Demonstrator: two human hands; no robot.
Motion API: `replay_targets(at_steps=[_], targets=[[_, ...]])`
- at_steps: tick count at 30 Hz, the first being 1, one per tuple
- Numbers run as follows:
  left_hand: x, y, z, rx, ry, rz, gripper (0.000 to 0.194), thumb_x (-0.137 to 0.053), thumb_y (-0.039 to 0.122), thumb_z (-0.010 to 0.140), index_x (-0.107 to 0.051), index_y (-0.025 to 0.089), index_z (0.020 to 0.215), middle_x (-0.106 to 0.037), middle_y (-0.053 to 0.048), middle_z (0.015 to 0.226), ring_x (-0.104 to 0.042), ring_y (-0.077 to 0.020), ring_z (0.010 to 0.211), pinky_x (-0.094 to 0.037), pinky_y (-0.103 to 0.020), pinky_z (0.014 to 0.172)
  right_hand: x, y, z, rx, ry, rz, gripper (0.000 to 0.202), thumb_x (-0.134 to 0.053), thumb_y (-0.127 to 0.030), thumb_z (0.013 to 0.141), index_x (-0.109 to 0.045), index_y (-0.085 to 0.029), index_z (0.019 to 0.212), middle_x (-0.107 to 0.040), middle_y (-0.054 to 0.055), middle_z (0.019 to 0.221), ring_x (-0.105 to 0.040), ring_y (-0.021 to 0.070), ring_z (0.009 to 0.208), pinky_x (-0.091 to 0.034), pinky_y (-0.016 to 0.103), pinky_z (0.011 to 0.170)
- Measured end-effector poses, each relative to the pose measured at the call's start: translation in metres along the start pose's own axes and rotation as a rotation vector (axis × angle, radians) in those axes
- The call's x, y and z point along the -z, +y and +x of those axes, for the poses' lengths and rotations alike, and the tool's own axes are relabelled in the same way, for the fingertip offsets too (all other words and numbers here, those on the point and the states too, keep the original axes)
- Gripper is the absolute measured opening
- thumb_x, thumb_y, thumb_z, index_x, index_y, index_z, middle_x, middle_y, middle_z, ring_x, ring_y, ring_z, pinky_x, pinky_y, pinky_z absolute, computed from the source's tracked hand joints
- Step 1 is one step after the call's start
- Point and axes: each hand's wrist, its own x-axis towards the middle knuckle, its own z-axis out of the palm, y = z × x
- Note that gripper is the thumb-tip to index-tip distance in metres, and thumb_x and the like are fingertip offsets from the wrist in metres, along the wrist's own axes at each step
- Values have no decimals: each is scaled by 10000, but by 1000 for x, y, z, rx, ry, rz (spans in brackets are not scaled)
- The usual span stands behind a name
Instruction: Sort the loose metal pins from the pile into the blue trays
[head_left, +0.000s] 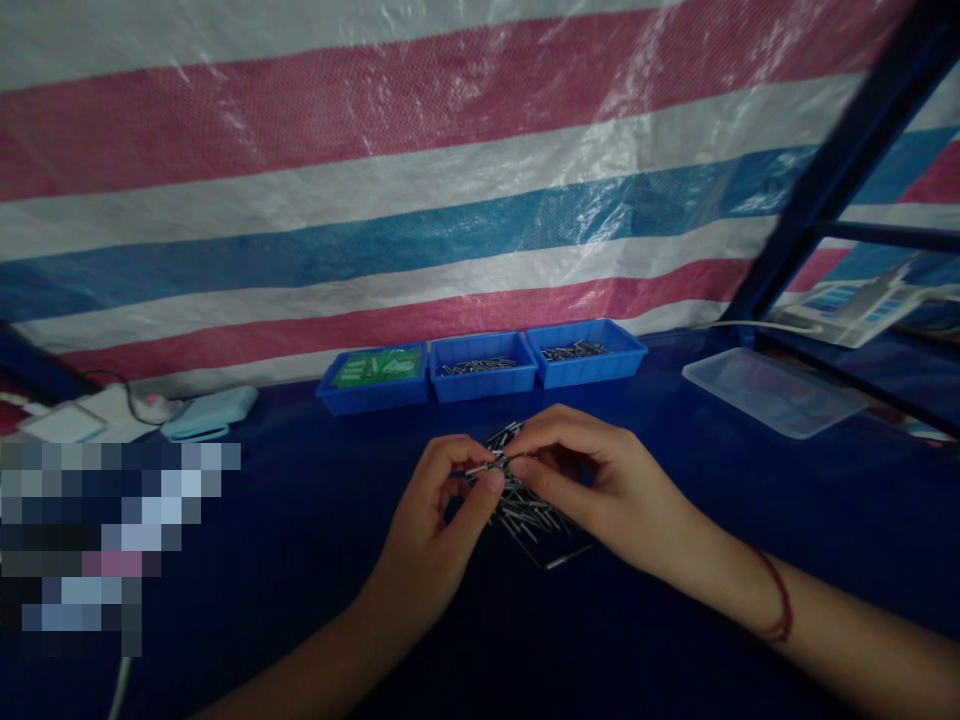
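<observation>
Between the thumb and fingers of my left hand [431, 525] is a slim silver metal pin [478, 468], lying roughly sideways. My right hand [607, 480] is closed in a pinch at the pin's right end, and the two sets of fingertips nearly meet. What exactly sits between the right fingertips is too small to tell. Under both hands lies a loose heap of thin metal pins [525, 512], silver and dark, partly covered by the fingers. One pin [568, 558] lies apart at the heap's near edge.
Three blue bins stand in a row behind: one with green packets [377, 367], a middle bin [484, 384] and a right bin [589, 368] with metal pieces. A clear plastic lid [772, 390] lies right. A light-blue case [211, 412] is left. Striped sheeting [450, 230] hangs behind the blue table [315, 520].
</observation>
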Motion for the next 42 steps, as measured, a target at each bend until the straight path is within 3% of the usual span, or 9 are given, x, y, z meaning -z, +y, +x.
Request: replay_targets(at_steps=[9,14,16,20,23,27,34,42], targets=[[2,0,-4,-105,74,83,62,-523,250,834,-523,226,892,-528,-22,919,-529,-157,808,-447,-274,689,-4,7,0,3,-49,15,82,-586,-220,826,-662,-193,844,-618,12,781,-570,106,678,-447,243,571],[2,-1,-2,-62,96,77,87,-516,288,826,-508,222,883,-534,-26,888,-528,-169,824,-451,-288,706,-3,10,2,44,-120,-24,135,-529,-251,869,-654,-200,856,-633,17,810,-594,122,751,-479,272,667],[1,-3,-1,7,119,61,150,-513,318,826,-493,226,943,-542,-33,908,-537,-176,842,-457,-289,702,6,18,9,78,3,-154,146,-517,-261,873,-649,-204,846,-643,25,830,-595,140,781,-478,292,700],[-1,-7,-1,61,110,65,177,-472,346,856,-491,231,989,-546,-45,970,-538,-187,922,-456,-295,742,43,52,31,134,400,-639,200,-486,-287,877,-659,-188,864,-639,69,866,-579,200,813,-453,361,768],[-1,-9,-1,30,76,116,174,-459,339,871,-508,230,997,-560,-41,959,-539,-187,927,-445,-308,785,73,83,43,39,409,-980,284,-492,-338,861,-674,-143,958,-636,122,857,-572,265,827,-438,412,760],[8,-13,8,-43,62,232,172,-454,294,880,-521,220,1020,-570,-42,968,-545,-191,931,-444,-318,789,86,102,44,-69,411,-1029,347,-506,-356,834,-663,-100,1008,-631,150,878,-583,272,813,-449,413,752],[29,-31,32,-134,-87,569,177,-485,229,860,-629,207,962,-555,-55,1009,-524,-214,993,-408,-394,897,58,70,34,50,283,-845,258,-507,-272,815,-662,-111,946,-636,127,895,-585,256,856,-451,396,813],[28,-37,32,-170,-217,751,119,-603,315,800,-655,217,844,-559,-42,1035,-522,-231,972,-413,-425,864,33,39,22,126,96,-693,211,-491,-233,840,-647,-132,941,-646,94,933,-577,223,907,-445,377,854]])
